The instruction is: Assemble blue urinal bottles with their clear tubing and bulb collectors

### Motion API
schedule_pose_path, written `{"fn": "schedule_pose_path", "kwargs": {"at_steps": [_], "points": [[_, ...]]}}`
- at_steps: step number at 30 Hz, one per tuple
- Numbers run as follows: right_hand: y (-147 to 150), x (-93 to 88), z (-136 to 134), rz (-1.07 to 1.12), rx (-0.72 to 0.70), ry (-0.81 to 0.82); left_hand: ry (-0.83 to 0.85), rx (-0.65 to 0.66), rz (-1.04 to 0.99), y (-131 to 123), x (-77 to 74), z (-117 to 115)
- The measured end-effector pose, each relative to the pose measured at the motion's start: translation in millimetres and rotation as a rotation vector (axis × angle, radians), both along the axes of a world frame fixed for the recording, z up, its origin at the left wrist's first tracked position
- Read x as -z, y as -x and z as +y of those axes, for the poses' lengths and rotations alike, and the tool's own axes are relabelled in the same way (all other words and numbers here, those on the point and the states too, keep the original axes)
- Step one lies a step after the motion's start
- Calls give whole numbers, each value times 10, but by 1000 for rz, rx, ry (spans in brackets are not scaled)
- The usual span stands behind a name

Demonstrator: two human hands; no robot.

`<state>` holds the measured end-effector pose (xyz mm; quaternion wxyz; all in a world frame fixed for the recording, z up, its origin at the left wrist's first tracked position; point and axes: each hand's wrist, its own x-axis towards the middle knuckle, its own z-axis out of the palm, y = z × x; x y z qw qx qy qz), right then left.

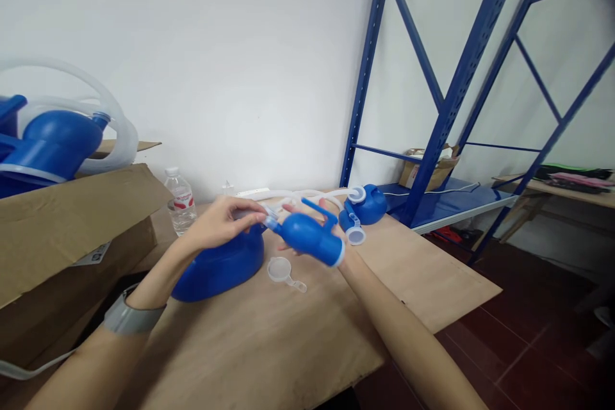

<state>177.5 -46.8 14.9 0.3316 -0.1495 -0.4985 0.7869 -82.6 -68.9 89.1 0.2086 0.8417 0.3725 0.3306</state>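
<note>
Both forearms reach over the bench [288, 346]. Left hand [218, 221] pinches the clear hose end [269, 210] at the neck of the blue bottle [310, 238]; right hand [307, 230], beneath, cradles that bottle just above the bench. Judgement: hold the bottle steady and the hose square to the neck. Clear funnel cap [283, 271] lies just below; blue basin [221, 266] sits under the left wrist.

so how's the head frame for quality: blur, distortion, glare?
Head view: strong wide-angle warp, the blue rack leans and the horizon tilts; the right hand, mostly hidden behind the blue bottle, and the left hand look slightly soft, perhaps motion blur; light is even and diffuse, with soft shadows on the cardboard tabletop; no harsh glare; dark vignette in the top right corner.
</note>
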Motion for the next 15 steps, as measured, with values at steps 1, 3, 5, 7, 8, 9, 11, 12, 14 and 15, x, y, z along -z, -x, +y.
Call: {"fn": "schedule_pose_path", "kwargs": {"at_steps": [1,3,5,7,8,9,11,12,14,15], "points": [[-45,-21,-3,54,59,-5,-2,-53,-51,33,-14,10],[-106,-37,8,110,183,-27,-3,-131,-111,83,-19,39],[-108,-19,37,119,354,-98,14,-158,-115,109,7,74],[-62,22,69,100,579,-174,36,-150,-85,111,49,106],[-32,45,83,79,692,-199,34,-144,-63,106,70,119],[-3,68,96,52,788,-218,21,-136,-40,99,89,129],[37,108,119,-14,891,-241,-11,-111,18,83,115,141],[46,125,132,-43,909,-247,-25,-95,57,77,122,144],[53,155,160,-79,933,-249,-49,-44,165,68,131,150],[54,169,175,-81,948,-237,-64,-18,224,63,135,154]]}}
